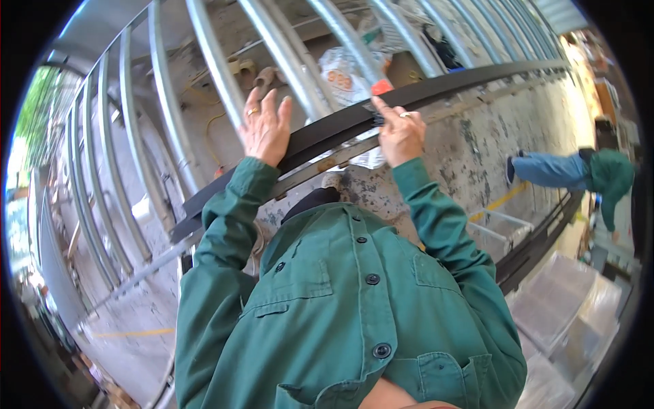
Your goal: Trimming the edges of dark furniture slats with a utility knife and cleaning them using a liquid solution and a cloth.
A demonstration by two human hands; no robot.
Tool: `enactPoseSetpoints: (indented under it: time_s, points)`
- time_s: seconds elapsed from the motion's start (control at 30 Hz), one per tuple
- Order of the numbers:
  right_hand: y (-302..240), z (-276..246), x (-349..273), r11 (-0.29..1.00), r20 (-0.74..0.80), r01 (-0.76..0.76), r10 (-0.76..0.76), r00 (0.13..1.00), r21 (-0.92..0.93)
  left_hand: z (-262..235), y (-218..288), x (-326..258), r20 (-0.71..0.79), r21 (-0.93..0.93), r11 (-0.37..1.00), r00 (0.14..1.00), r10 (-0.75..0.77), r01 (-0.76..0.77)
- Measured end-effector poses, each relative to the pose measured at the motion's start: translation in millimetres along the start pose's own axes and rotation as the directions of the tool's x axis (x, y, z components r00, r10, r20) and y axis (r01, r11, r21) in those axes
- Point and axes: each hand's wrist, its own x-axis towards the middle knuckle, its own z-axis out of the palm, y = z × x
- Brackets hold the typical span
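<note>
A long dark metal bar (327, 134) runs slantwise in front of me across a row of silver metal tubes (212, 58). My left hand (267, 133) lies over the bar with its fingers spread toward the tubes, holding nothing. Farther right, my right hand (400, 136) is at the bar with its index finger stretched forward and the other fingers curled. A small dark thing (377, 118) shows beside its fingers; its kind is unclear. Just past the fingertip, a small red-orange piece (381, 87) sits at the bar's far edge.
Beyond the tubes lies a white plastic bag (343, 71) among loose items. A yellow cord (216, 129) trails on the floor. At the right, another person (593, 170) in green top and blue trousers stands near dark bars (538, 245). Plastic-wrapped stacks (558, 293) are at the lower right.
</note>
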Motion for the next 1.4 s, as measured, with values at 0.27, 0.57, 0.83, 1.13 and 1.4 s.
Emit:
enactPoseSetpoints:
  time_s: [0.27, 0.57, 0.83, 1.13, 1.4]
  points:
    - [24, 11, 3, 0.999, -0.051, 0.035, -0.034, 0.998, 0.022, -123, -157, -75, -0.375, 0.248, 0.944, 0.920, -0.113, 0.217]
    - [26, 21, 10, 0.998, -0.020, 0.006, -0.007, 1.000, -0.064, -146, -183, -116, 0.075, -0.160, 0.978, 0.990, -0.123, 0.134]
    - [25, 28, 3, 0.984, -0.016, -0.159, 0.158, 0.987, -0.079, -144, -202, -83, 0.423, -0.497, 0.701, 0.848, -0.318, 0.511]
    - [-47, 27, -18, 0.966, -0.010, -0.256, 0.256, 0.967, -0.035, -149, -203, -74, 0.519, -0.535, 0.669, 0.826, -0.220, 0.515]
    - [-144, 40, -62, 0.985, -0.058, -0.170, 0.169, 0.984, -0.025, -147, -214, -62, 0.629, -0.521, 0.652, 0.764, -0.143, 0.551]
